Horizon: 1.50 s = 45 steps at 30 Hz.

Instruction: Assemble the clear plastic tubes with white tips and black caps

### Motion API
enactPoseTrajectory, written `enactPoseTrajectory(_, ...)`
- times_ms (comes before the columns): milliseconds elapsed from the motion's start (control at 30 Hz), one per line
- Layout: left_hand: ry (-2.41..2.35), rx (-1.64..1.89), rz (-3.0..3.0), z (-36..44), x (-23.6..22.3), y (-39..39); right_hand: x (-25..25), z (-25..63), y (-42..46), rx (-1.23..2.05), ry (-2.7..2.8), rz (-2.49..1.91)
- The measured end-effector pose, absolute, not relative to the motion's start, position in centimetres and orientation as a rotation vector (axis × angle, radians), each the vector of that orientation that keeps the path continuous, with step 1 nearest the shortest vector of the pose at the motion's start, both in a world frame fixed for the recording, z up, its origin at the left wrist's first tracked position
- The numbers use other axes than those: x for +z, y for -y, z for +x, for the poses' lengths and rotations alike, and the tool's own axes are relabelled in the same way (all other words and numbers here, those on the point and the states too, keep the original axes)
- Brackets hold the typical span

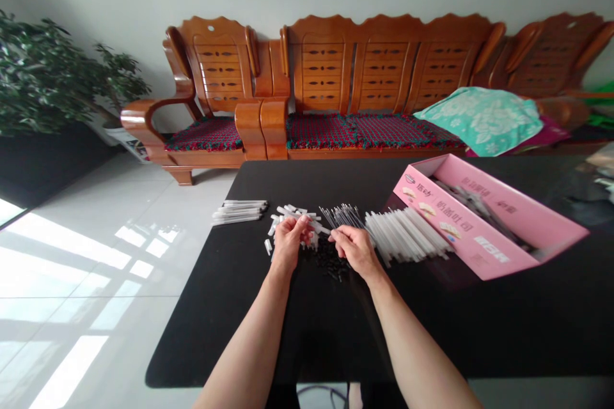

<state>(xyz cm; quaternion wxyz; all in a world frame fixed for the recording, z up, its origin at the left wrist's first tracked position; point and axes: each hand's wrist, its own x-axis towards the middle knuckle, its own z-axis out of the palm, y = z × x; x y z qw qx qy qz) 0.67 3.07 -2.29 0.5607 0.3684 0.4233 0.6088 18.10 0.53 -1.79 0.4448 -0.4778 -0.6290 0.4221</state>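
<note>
My left hand point(291, 243) pinches at least one short white plastic tube above a loose heap of such tubes point(293, 211). My right hand point(352, 249) rests its fingertips just above a pile of small black parts point(327, 259), and anything held there is hidden. Beyond it fan thin dark rods point(343, 217), beside a spread of long white plastic tubes point(405, 236). A small bundle of white tubes with dark tips point(238, 211) lies to the far left. All of this sits on a black table point(307, 345).
A pink cardboard box point(472, 239) on the table's right side holds dark items. Behind the table stands a wooden sofa point(384, 83) with red woven cushions and a teal cloth point(480, 120). A potted plant point(48, 77) stands at the left, above a tiled floor point(86, 307).
</note>
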Motion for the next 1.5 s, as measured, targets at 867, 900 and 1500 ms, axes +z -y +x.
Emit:
enactPoseTrajectory(867, -0.99, 1.44, 0.858, 0.7, -2.3, -3.1, -1.8, 18.1, -0.5, 1.096, 1.551, -1.174)
enactPoseTrajectory(900, -0.992, 1.441, 0.857, 0.6, -2.3, -3.1, -1.8, 18.1, -0.5, 1.079, 1.565, -1.178)
enactPoseTrajectory(1500, -0.998, 1.593, 0.799, -0.2, -2.5, -3.4, -1.8, 18.5, -0.5, 0.808, 1.705, -1.291)
